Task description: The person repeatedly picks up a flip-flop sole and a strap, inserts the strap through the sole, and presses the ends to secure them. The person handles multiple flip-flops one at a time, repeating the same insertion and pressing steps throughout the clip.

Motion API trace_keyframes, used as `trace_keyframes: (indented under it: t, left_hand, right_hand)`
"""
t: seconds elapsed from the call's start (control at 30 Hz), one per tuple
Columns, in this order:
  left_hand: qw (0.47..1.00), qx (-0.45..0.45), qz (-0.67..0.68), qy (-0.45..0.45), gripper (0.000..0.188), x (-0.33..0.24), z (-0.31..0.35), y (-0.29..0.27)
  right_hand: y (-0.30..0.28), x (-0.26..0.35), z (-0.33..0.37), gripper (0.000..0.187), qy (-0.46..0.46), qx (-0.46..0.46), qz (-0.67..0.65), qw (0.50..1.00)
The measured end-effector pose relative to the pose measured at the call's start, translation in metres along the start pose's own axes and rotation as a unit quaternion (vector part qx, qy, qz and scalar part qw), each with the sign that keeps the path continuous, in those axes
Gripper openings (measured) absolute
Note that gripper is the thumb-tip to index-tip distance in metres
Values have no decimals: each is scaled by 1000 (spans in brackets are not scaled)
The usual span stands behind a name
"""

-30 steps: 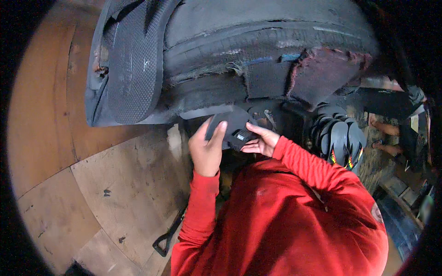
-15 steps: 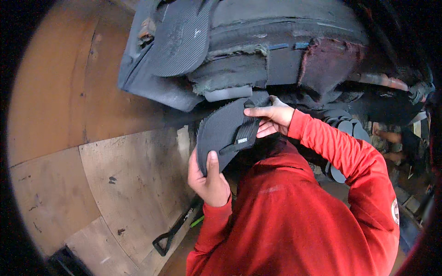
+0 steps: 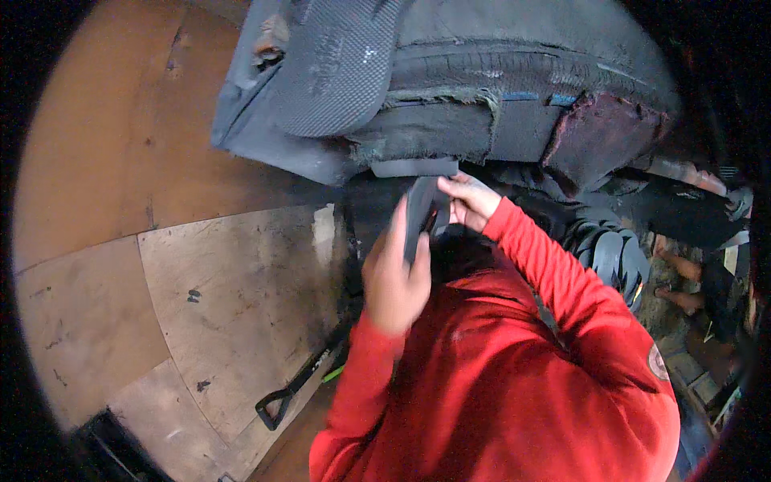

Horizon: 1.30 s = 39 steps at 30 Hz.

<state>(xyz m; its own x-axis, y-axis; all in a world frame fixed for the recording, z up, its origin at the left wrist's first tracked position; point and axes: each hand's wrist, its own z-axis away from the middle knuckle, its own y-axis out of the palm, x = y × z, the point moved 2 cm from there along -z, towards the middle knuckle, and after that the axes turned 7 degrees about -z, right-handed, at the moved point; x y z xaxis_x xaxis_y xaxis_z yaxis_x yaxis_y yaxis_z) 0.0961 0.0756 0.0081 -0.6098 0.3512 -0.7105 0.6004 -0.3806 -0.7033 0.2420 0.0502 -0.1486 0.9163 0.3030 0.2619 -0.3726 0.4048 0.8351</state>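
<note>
A dark grey sandal [image 3: 418, 201] with a strap is between my hands, turned nearly edge-on. My left hand [image 3: 397, 281] grips its near side, with fingers along the sole's left face and the thumb on the right; it is slightly blurred. My right hand [image 3: 472, 201] pinches its far end. Just above them, a grey pad [image 3: 415, 167] juts from the edge of a dust-covered, cloth-wrapped bench [image 3: 522, 40]. Another textured dark sole [image 3: 333, 80] lies at the bench's left end.
Brown wooden boards [image 3: 241, 305] cover the left side. A black D-shaped handle [image 3: 275, 408] lies low on them, near my left sleeve. Piled grey soles [image 3: 614, 253] stand to the right of my right arm. Beyond them shows another person's bare skin [image 3: 681, 265].
The sandal has turned from showing its broad face to nearly edge-on. My left hand has moved up and right, closer to my right hand. The view has shifted slightly.
</note>
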Motion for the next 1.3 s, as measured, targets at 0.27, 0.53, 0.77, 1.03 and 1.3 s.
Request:
trace_keyframes:
  t: [0.27, 0.53, 0.77, 1.03, 1.3]
  left_hand:
    - [998, -56, -11, -11, 51, 43, 138, -16]
    - [959, 61, 254, -112, 80, 101, 131, 19]
    - [965, 78, 249, -1, 61, 86, -6, 51]
    - [965, 154, 180, -109, 44, 86, -21, 55]
    - [908, 128, 383, -109, 52, 98, -23, 87]
  right_hand:
    - [9, -22, 38, 93, 2, 60, 81, 995]
    - [20, -47, 53, 116, -217, 77, 480, 847]
    - [29, -40, 51, 109, -58, 143, 297, 942]
    - [22, -25, 39, 62, 92, 65, 197, 974]
    - [9, -13, 26, 66, 55, 29, 271, 961]
